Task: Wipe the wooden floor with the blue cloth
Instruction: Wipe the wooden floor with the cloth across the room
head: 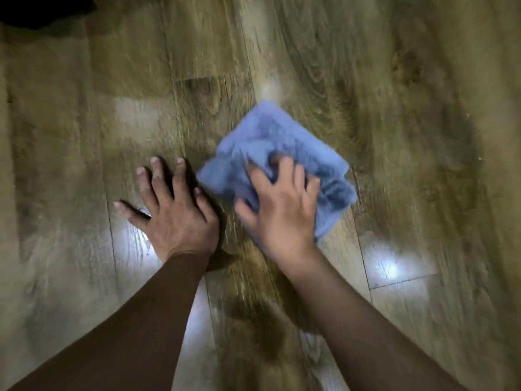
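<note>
A blue cloth (270, 142) lies spread and bunched on the wooden floor (394, 108), a little right of the view's middle. My right hand (282, 210) rests on the cloth's near part, its fingers curled into the bunched fabric. My left hand (172, 210) lies flat on the bare floor just left of the cloth, fingers spread and straight, holding nothing. The picture is blurred by motion.
Brown wood-grain planks fill the whole view, with bright light reflections near my left wrist (135, 238) and at the lower right (386, 266). A dark shape (42, 9) sits in the top left corner.
</note>
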A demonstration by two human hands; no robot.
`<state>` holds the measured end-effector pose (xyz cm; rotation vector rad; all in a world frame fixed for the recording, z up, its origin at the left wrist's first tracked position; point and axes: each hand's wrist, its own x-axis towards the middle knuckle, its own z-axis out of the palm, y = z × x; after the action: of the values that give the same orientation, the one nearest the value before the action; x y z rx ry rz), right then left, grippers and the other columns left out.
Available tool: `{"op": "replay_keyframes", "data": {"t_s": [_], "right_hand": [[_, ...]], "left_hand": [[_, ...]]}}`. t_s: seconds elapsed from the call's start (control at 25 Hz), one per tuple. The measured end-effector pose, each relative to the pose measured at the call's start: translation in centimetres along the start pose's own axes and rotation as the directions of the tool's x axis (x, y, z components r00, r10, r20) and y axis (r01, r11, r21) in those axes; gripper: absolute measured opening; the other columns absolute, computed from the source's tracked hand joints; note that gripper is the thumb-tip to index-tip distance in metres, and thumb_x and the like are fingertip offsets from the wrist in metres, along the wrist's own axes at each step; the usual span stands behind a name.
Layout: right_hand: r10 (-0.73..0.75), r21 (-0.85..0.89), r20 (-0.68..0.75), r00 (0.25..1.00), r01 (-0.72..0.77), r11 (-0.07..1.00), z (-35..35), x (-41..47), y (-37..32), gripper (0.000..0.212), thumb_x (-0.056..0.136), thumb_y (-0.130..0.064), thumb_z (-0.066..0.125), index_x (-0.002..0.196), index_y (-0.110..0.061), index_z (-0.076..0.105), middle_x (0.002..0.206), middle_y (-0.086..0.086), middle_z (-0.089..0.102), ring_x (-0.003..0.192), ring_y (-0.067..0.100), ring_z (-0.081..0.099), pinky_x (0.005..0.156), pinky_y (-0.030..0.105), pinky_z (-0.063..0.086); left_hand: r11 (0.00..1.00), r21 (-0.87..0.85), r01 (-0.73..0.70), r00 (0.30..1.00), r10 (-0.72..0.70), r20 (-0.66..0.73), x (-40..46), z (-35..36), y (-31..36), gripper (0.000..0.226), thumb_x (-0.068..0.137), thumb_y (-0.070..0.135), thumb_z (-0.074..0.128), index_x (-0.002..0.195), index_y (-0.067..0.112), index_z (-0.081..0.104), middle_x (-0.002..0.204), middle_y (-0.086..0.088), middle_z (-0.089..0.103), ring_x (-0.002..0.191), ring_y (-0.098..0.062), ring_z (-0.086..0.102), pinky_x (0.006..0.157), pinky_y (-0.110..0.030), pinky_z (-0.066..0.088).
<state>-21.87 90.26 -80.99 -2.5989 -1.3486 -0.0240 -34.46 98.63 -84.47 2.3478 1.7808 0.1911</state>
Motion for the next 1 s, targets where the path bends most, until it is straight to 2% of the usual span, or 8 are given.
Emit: {"op": "replay_keyframes", "data": {"t_s": [0.16, 0.28, 0.4, 0.6, 0.76, 0.8, 0.88, 1.0], "right_hand": [[0.008, 0.005, 0.039, 0.999, -0.008, 1.0, -2.2, -7.2, 8.1, 0.06, 0.075, -0.062, 0.06, 0.127, -0.032, 0.061, 0.124, 0.012, 0.049, 0.099, 0.035, 0.053, 0.083, 0.045, 0.032], [0.241, -0.039, -0.052, 0.969, -0.243, 0.969, -1.9, -2.7, 11.1, 0.054, 0.079, -0.059, 0.058, 0.12, -0.025, 0.063, 0.12, 0.018, 0.051, 0.103, 0.038, 0.051, 0.085, 0.05, 0.035], [0.427, -0.071, -0.115, 0.897, -0.436, 0.897, -0.6, 2.0, 8.2, 0.047, 0.078, -0.057, 0.061, 0.109, -0.022, 0.062, 0.116, 0.02, 0.051, 0.102, 0.039, 0.05, 0.088, 0.052, 0.035], [0.197, -0.046, -0.06, 0.979, -0.2, 0.979, -1.1, -3.1, 5.3, 0.051, 0.079, -0.058, 0.062, 0.12, -0.03, 0.065, 0.119, 0.013, 0.054, 0.098, 0.035, 0.051, 0.084, 0.047, 0.033], [0.143, 0.039, -0.002, 0.99, -0.143, 0.989, -2.6, -12.0, 6.4, 0.055, 0.073, -0.06, 0.066, 0.123, -0.035, 0.065, 0.123, 0.007, 0.052, 0.096, 0.031, 0.052, 0.084, 0.043, 0.032], [0.127, 0.039, 0.004, 0.992, -0.127, 0.991, -3.0, -14.5, 7.6, 0.057, 0.072, -0.06, 0.066, 0.123, -0.036, 0.064, 0.123, 0.007, 0.051, 0.094, 0.031, 0.054, 0.085, 0.043, 0.033], [0.15, 0.027, 0.005, 0.989, -0.151, 0.988, -3.8, -19.3, 11.3, 0.061, 0.07, -0.06, 0.068, 0.125, -0.036, 0.062, 0.122, 0.006, 0.049, 0.092, 0.033, 0.058, 0.087, 0.043, 0.034], [0.26, 0.013, -0.011, 0.965, -0.26, 0.966, -5.4, -24.9, 17.2, 0.062, 0.07, -0.063, 0.072, 0.125, -0.035, 0.063, 0.122, 0.007, 0.051, 0.101, 0.032, 0.059, 0.088, 0.041, 0.032]], "left_hand": [[1.0, 0.012, 0.009, 1.0, -0.009, 0.003, -0.1, -0.2, 0.1, 0.057, 0.097, 0.039, 0.031, 0.152, 0.025, 0.039, 0.168, -0.008, 0.022, 0.157, -0.028, 0.007, 0.117, -0.072, -0.005], [1.0, 0.029, 0.0, 1.0, 0.0, 0.004, -0.1, -0.1, 0.2, 0.058, 0.097, 0.039, 0.033, 0.153, 0.026, 0.037, 0.168, -0.007, 0.022, 0.157, -0.027, 0.007, 0.117, -0.072, -0.004], [1.0, 0.029, -0.008, 1.0, 0.008, 0.003, -0.1, -0.1, 0.1, 0.058, 0.097, 0.04, 0.032, 0.153, 0.026, 0.037, 0.168, -0.006, 0.022, 0.157, -0.027, 0.007, 0.117, -0.072, -0.003], [0.998, 0.037, -0.044, 0.998, 0.042, 0.051, -0.2, -0.4, 0.4, 0.061, 0.097, 0.042, 0.024, 0.155, 0.025, 0.033, 0.169, -0.007, 0.018, 0.157, -0.029, 0.006, 0.115, -0.076, -0.002], [0.994, 0.012, -0.113, 0.993, 0.112, 0.021, -0.5, -1.0, 0.5, 0.06, 0.095, 0.034, 0.026, 0.151, 0.018, 0.038, 0.163, -0.01, 0.029, 0.156, -0.033, 0.013, 0.114, -0.078, -0.001], [0.973, -0.061, -0.221, 0.975, 0.222, -0.003, -1.0, -1.1, 1.2, 0.058, 0.093, 0.029, 0.031, 0.147, 0.012, 0.043, 0.159, -0.014, 0.036, 0.154, -0.034, 0.02, 0.116, -0.075, 0.001], [0.809, -0.284, -0.514, 0.849, 0.527, -0.034, -3.4, -0.7, 5.4, 0.053, 0.09, 0.02, 0.041, 0.139, 0.002, 0.051, 0.149, -0.021, 0.047, 0.148, -0.037, 0.033, 0.122, -0.064, 0.013], [0.547, -0.488, -0.68, 0.638, 0.769, -0.027, -9.5, 0.7, 14.4, 0.043, 0.088, 0.013, 0.05, 0.128, 0.0, 0.061, 0.141, -0.02, 0.055, 0.144, -0.037, 0.04, 0.119, -0.054, 0.031]]}}
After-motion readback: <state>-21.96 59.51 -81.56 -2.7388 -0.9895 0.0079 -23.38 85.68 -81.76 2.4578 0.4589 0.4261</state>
